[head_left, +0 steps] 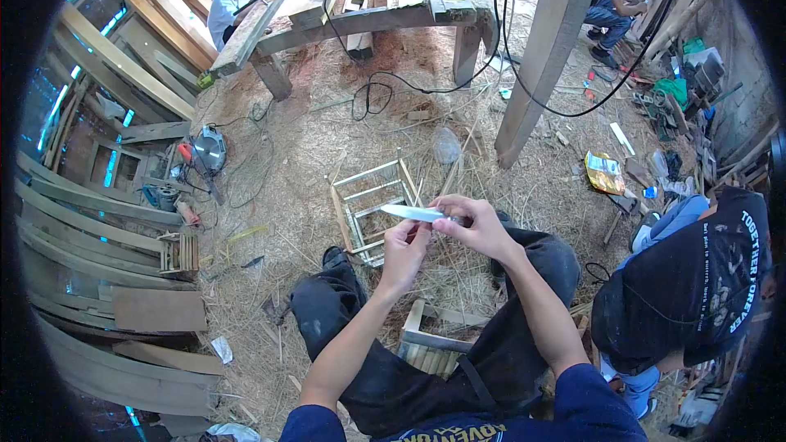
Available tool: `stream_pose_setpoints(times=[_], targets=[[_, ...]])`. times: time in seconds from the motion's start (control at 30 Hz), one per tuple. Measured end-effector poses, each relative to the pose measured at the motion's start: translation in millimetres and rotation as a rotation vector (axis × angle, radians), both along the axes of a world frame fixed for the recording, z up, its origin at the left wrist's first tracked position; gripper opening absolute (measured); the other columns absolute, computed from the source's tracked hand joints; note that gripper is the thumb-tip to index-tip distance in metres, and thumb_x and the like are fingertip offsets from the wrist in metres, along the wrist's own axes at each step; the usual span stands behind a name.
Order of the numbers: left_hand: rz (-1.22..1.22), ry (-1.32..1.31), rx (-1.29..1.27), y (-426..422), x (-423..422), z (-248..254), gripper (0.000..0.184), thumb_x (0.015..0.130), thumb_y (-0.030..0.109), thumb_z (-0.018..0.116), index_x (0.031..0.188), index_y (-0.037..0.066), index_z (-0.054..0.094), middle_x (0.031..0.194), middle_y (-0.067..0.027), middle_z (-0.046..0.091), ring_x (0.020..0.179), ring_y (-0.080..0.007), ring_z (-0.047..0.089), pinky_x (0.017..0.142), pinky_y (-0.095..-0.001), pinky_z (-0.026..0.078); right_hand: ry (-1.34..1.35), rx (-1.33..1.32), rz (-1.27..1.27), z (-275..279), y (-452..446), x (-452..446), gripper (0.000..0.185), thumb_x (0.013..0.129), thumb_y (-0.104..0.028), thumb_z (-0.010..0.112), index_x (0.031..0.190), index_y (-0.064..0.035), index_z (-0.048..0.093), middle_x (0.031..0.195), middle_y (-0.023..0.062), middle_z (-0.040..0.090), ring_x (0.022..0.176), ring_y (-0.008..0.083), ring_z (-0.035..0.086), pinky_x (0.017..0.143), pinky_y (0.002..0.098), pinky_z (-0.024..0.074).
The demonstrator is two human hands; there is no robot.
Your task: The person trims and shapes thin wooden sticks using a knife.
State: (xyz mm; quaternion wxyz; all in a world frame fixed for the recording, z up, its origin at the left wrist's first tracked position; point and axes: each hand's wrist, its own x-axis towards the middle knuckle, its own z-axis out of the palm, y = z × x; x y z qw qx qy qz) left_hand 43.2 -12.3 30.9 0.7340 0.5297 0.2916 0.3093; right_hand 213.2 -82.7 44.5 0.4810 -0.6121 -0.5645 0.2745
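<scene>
Knife sits above the person's lap, gripped in the right hand; the left hand curls near its blade, pinching what, I can't tell. Looks light, stiff, sharp: best held behind the blade.

**A pale knife is pointing left above the straw-strewn floor**

You are holding the knife up in front of you, well above the floor. Its smooth, whitish blade is tapering to the left and lying nearly level. Your right fingers are gripping its rear end and mostly hiding it. Your left fingers are curling just below the blade; whether they are touching it is unclear.
</scene>
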Motion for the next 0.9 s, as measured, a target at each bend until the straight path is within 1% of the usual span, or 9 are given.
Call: stream_pose_setpoints(times=[0.1, 0.23, 0.33, 0.43, 0.53, 0.63, 0.67, 0.8, 0.9], targets=[[-0.015, -0.016, -0.106, -2, -5, 8, 0.028, 0.1, 0.008, 0.054, 0.127, 0.004, 0.063, 0.072, 0.0071, 0.052, 0.055, 0.0016, 0.036, 0.046, -0.0191, 0.027, -0.102, -0.035, -0.003, 5, -3, -9, 0.056, 0.086, -0.035, 0.074, 0.126, 0.0012, 0.06, 0.09, 0.0131, 0.075, 0.079, 0.0164, 0.071, 0.075, 0.0292, 0.0516], [-0.056, -0.059, -0.249, 4, -14, 5, 0.037, 0.101, 0.01, 0.052, 0.137, 0.006, 0.055, 0.069, 0.0076, 0.044, 0.053, 0.0, 0.03, 0.045, -0.0194, 0.024, -0.245, 0.012, 0.017, 9, 5, -8, 0.058, 0.082, -0.039, 0.078, 0.123, -0.0021, 0.062, 0.086, 0.0153, 0.074, 0.075, 0.0235, 0.073, 0.069, 0.0312, 0.0531], [-0.084, -0.061, -0.26, 10, -21, 3, 0.038, 0.101, 0.012, 0.054, 0.138, 0.007, 0.054, 0.071, 0.0069, 0.045, 0.054, -0.0001, 0.031, 0.046, -0.0182, 0.022, -0.339, 0.05, 0.022, 15, 7, -7, 0.055, 0.079, -0.04, 0.08, 0.118, -0.0041, 0.065, 0.081, 0.014, 0.073, 0.065, 0.0235, 0.071, 0.062, 0.0291, 0.0528], [-0.108, -0.037, -0.357, 6, -26, 12, 0.038, 0.1, 0.013, 0.054, 0.138, 0.007, 0.055, 0.071, 0.007, 0.045, 0.055, -0.0002, 0.03, 0.046, -0.0181, 0.021, -0.422, 0.04, 0.002, 29, 1, -6, 0.047, 0.079, -0.041, 0.081, 0.11, -0.0069, 0.071, 0.069, 0.0094, 0.07, 0.055, 0.0171, 0.065, 0.055, 0.027, 0.0495], [-0.239, 0.027, -0.298, 0, -34, 10, 0.039, 0.101, 0.018, 0.056, 0.139, 0.008, 0.054, 0.071, 0.0074, 0.044, 0.054, -0.0009, 0.03, 0.044, -0.018, 0.022, -0.311, 0.2, -0.191, 11, 3, 11, 0.045, 0.079, -0.049, 0.077, 0.103, -0.0118, 0.074, 0.067, 0.0101, 0.069, 0.055, 0.0195, 0.067, 0.054, 0.03, 0.0496], [-0.282, -0.022, -0.374, -11, -34, 3, 0.039, 0.101, 0.021, 0.057, 0.138, 0.008, 0.054, 0.069, 0.0067, 0.042, 0.052, -0.0017, 0.032, 0.042, -0.0188, 0.023, -0.303, 0.026, -0.453, 27, -3, 44, 0.039, 0.081, -0.046, 0.077, 0.099, -0.0113, 0.076, 0.067, 0.011, 0.069, 0.055, 0.0184, 0.067, 0.054, 0.0299, 0.0505], [-0.246, -0.034, -0.394, -13, -32, 3, 0.038, 0.101, 0.021, 0.058, 0.137, 0.008, 0.055, 0.069, 0.0066, 0.042, 0.052, -0.0018, 0.032, 0.042, -0.0189, 0.023, -0.331, -0.11, -0.434, 33, -4, 42, 0.04, 0.08, -0.045, 0.078, 0.099, -0.0104, 0.075, 0.066, 0.0119, 0.069, 0.057, 0.0203, 0.069, 0.056, 0.031, 0.0521], [-0.119, -0.022, -0.412, -4, -36, -5, 0.035, 0.102, 0.02, 0.056, 0.136, 0.01, 0.055, 0.068, 0.0069, 0.041, 0.049, -0.0019, 0.03, 0.041, -0.0189, 0.022, -0.383, 0.127, -0.19, 2, -8, 11, 0.043, 0.079, -0.049, 0.077, 0.097, -0.0102, 0.075, 0.06, 0.0124, 0.065, 0.055, 0.0257, 0.067, 0.052, 0.0353, 0.0499], [-0.106, -0.022, -0.395, 1, -38, -12, 0.039, 0.102, 0.016, 0.053, 0.141, 0.01, 0.05, 0.069, 0.0068, 0.042, 0.051, -0.0015, 0.03, 0.043, -0.0187, 0.023, -0.496, 0.1, 0.015, -3, -4, -9, 0.037, 0.078, -0.041, 0.081, 0.094, -0.0081, 0.075, 0.061, 0.011, 0.065, 0.052, 0.0244, 0.065, 0.05, 0.0336, 0.0486]])
